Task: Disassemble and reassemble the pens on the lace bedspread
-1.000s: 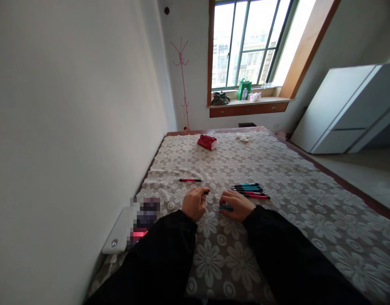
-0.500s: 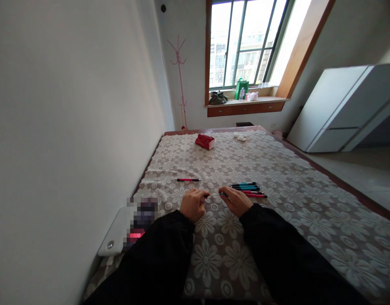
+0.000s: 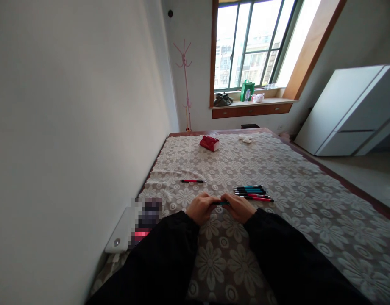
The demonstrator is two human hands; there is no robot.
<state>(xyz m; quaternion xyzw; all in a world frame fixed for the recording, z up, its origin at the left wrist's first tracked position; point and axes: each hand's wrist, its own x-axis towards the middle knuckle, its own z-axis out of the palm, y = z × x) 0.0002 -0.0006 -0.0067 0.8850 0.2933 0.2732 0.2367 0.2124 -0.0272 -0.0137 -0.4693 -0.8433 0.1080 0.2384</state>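
Note:
My left hand [image 3: 200,209] and my right hand [image 3: 240,207] meet above the cloth, fingertips pinched together. Between them is a thin pen with a teal barrel [image 3: 224,203] and a dark end; fingers cover most of it. My left fingers are on the dark end, my right fingers on the teal part. Just beyond my right hand lies a group of several pens, with teal pens [image 3: 250,187] at the back and red-and-black pens [image 3: 257,198] in front. A single red-and-black pen [image 3: 193,181] rests farther out, ahead of my left hand.
The patterned tablecloth [image 3: 210,262] covers the table. A red tissue pack [image 3: 209,143] and a crumpled white item [image 3: 246,140] lie toward the far end. On the left, by the wall, are a white device [image 3: 120,233] and a pixelated object [image 3: 148,220].
My hands were apart, the left with a small dark piece and the right with a teal piece. They have come together, and the pieces now meet. The camera view has shifted slightly.

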